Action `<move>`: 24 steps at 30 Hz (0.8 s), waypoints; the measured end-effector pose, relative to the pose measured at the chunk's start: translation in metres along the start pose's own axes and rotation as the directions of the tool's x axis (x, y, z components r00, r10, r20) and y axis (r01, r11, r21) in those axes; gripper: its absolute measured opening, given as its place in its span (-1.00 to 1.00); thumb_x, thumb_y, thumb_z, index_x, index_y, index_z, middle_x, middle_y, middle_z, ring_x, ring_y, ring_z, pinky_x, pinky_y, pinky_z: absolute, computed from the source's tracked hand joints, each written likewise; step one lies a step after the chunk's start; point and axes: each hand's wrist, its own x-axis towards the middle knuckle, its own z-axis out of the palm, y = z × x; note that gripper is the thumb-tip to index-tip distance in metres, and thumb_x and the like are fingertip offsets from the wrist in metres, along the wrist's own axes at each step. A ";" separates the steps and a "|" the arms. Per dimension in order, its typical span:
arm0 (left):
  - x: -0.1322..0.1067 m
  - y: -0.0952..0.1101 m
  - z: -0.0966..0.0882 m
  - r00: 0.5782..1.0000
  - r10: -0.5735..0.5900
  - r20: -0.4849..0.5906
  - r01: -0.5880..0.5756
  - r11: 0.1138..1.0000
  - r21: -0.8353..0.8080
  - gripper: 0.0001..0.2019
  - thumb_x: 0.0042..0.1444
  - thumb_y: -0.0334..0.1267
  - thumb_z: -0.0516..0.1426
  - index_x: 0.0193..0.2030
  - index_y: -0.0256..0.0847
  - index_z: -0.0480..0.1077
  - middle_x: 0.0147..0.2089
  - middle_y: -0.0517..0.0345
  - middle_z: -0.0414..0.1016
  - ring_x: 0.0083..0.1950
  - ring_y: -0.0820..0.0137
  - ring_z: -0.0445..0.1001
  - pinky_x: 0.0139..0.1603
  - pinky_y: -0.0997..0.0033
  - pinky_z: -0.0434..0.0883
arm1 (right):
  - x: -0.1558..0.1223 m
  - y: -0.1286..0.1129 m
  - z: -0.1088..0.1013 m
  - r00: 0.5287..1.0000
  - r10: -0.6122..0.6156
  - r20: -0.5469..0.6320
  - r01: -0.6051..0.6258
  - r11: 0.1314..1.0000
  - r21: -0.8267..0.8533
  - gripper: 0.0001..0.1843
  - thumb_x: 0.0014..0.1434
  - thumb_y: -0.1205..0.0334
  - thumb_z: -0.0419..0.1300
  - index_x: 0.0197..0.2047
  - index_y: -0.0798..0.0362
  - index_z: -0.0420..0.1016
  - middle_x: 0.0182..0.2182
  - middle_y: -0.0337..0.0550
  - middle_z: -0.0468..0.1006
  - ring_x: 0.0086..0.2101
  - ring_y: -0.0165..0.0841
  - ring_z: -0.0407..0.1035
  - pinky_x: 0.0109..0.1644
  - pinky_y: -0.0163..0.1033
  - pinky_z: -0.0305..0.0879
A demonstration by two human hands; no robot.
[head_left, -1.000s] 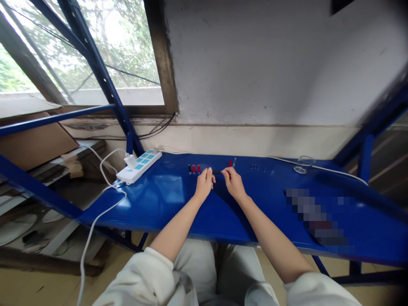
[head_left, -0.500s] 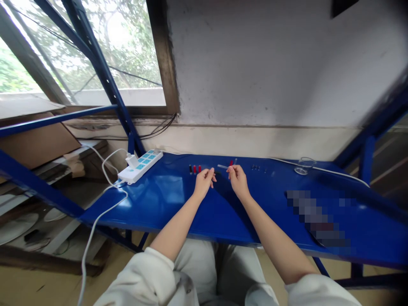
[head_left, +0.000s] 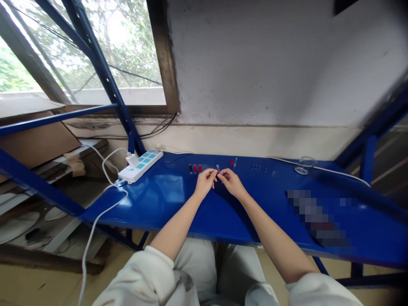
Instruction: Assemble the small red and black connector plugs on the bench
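Working a small clear tube (head_left: 218, 167) between the fingertips — it stands near upright, its top poking up past both hands. Right hand (head_left: 232, 182) looks closed in a thumb-and-finger pinch on the lower end. Left hand (head_left: 204, 182) has its fingers drawn together right beside that same end; cannot tell if it grips the tube or something hidden in the fingers.

To do this well: keep the pinch light and low, since a piece this slim probably slips or spins if squeezed off-axis. Let the right hand do the holding, left hand the steadying. Keep the tube's axis straight — any tilt likely makes it bind or skate out of the pinch. Small wrist turns beat pushing. Keep fingertips off the top end so it stays visible.

Stay low over the table (head_left: 210, 216) so a drop has nowhere to go. Mind the neighbours: black-topped piece (head_left: 190, 168) and two red-topped pieces (head_left: 195, 168) just past the left hand, red piece (head_left: 231, 163) and second clear tube (head_left: 235, 162) just beyond the right. Tiny clear parts (head_left: 256, 166) sit further out to the right hand's right; a sleeve or knuckle could scatter them.
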 end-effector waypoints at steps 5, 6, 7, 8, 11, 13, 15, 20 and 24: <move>-0.001 -0.002 0.000 1.000 0.022 0.001 -0.022 0.999 0.036 -0.65 0.05 0.01 0.03 -0.27 -0.28 0.38 -0.58 0.29 0.27 -0.73 0.63 0.21 -0.72 0.61 0.17 | 0.001 0.003 -0.002 0.998 -0.064 0.014 0.065 0.997 -0.052 -0.73 0.05 0.02 0.07 -0.37 0.06 0.34 -0.45 -0.19 0.40 -0.51 -0.44 0.25 -0.41 -0.30 0.21; -0.001 -0.002 0.000 1.000 0.027 -0.001 -0.027 0.998 0.049 -0.64 0.05 0.01 0.03 -0.26 -0.28 0.39 -0.57 0.28 0.28 -0.72 0.63 0.21 -0.72 0.61 0.17 | 0.001 0.004 -0.002 0.998 -0.062 0.032 0.063 0.997 -0.033 -0.73 0.05 0.01 0.07 -0.36 0.06 0.34 -0.46 -0.20 0.40 -0.50 -0.44 0.26 -0.41 -0.30 0.21; -0.001 -0.002 0.000 0.999 0.033 -0.003 -0.032 0.997 0.065 -0.64 0.05 0.00 0.03 -0.25 -0.28 0.40 -0.56 0.26 0.30 -0.71 0.63 0.21 -0.71 0.60 0.18 | 0.002 0.005 -0.003 0.997 -0.056 0.054 0.056 0.998 -0.011 -0.72 0.05 0.00 0.07 -0.35 0.06 0.34 -0.48 -0.21 0.40 -0.50 -0.43 0.27 -0.40 -0.30 0.22; -0.001 -0.002 0.000 0.999 0.041 -0.006 -0.040 0.996 0.083 -0.64 0.06 0.00 0.03 -0.24 -0.28 0.41 -0.54 0.23 0.33 -0.71 0.62 0.21 -0.70 0.59 0.18 | 0.002 0.005 -0.003 0.996 -0.050 0.073 0.050 0.999 0.011 -0.71 0.05 0.00 0.07 -0.34 0.06 0.34 -0.49 -0.22 0.40 -0.49 -0.43 0.28 -0.39 -0.30 0.22; -0.003 0.000 -0.002 0.995 0.097 -0.008 -0.095 0.985 0.145 -0.63 0.08 -0.02 0.01 -0.19 -0.25 0.45 -0.40 0.13 0.41 -0.67 0.63 0.22 -0.66 0.56 0.21 | 0.001 0.005 -0.003 0.994 -0.046 0.097 0.043 0.999 0.033 -0.72 0.04 0.00 0.08 -0.38 0.06 0.32 -0.50 -0.22 0.41 -0.50 -0.43 0.28 -0.40 -0.30 0.23; -0.004 0.001 -0.002 0.989 0.146 0.001 -0.143 0.971 0.191 -0.63 0.10 -0.03 0.00 -0.17 -0.23 0.47 -0.36 0.11 0.41 -0.62 0.61 0.24 -0.61 0.55 0.24 | 0.001 0.003 -0.003 0.994 -0.044 0.099 0.044 0.999 0.003 -0.72 0.03 0.00 0.09 -0.40 0.06 0.32 -0.51 -0.22 0.41 -0.52 -0.44 0.27 -0.43 -0.31 0.21; -0.004 0.002 -0.003 0.983 0.181 0.015 -0.180 0.955 0.234 -0.64 0.11 -0.05 0.00 -0.16 -0.21 0.48 -0.38 0.12 0.40 -0.56 0.57 0.28 -0.54 0.55 0.27 | -0.001 0.001 -0.003 0.994 -0.044 0.097 0.049 0.998 -0.046 -0.72 0.03 0.00 0.09 -0.41 0.07 0.34 -0.53 -0.22 0.42 -0.55 -0.45 0.25 -0.46 -0.32 0.19; -0.005 0.002 -0.002 0.974 0.226 0.028 -0.222 0.912 0.345 -0.66 0.14 -0.09 -0.03 -0.13 -0.19 0.47 -0.34 0.09 0.44 -0.43 0.47 0.35 -0.35 0.46 0.34 | 0.000 0.004 -0.005 0.996 -0.062 0.066 0.073 0.983 -0.171 -0.74 0.01 0.04 0.09 -0.41 0.08 0.39 -0.56 -0.23 0.43 -0.57 -0.45 0.25 -0.47 -0.33 0.18; -0.006 0.000 -0.002 0.966 0.257 0.023 -0.240 0.864 0.443 -0.68 0.16 -0.14 -0.07 -0.14 -0.16 0.45 -0.20 0.05 0.49 -0.25 0.36 0.42 -0.18 0.36 0.36 | 0.009 0.017 -0.022 0.997 0.035 -0.069 -0.055 0.945 -0.321 -0.82 -0.06 0.12 0.13 -0.49 0.07 0.39 -0.59 -0.22 0.43 -0.54 -0.40 0.30 -0.43 -0.30 0.18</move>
